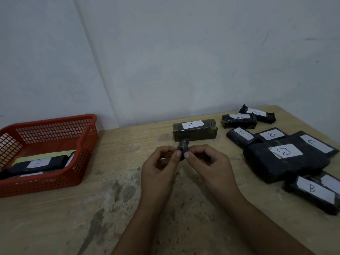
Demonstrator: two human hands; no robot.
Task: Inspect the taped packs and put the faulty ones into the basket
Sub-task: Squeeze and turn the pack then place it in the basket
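Both my hands hold one small black taped pack (183,146) up on end above the table's middle. My left hand (161,166) pinches its left side and my right hand (207,164) pinches its right side, thumbs toward me. Just behind it lies a dark pack labelled A (195,131). To the right lie several black packs with white labels, among them a large one (285,162) and one marked B (312,194). The red mesh basket (86,144) stands at the left and holds black labelled packs (36,165).
The wooden table (110,208) is stained in the middle. A pale wall runs close behind the table's far edge. The table's right edge passes just beyond the pile of packs.
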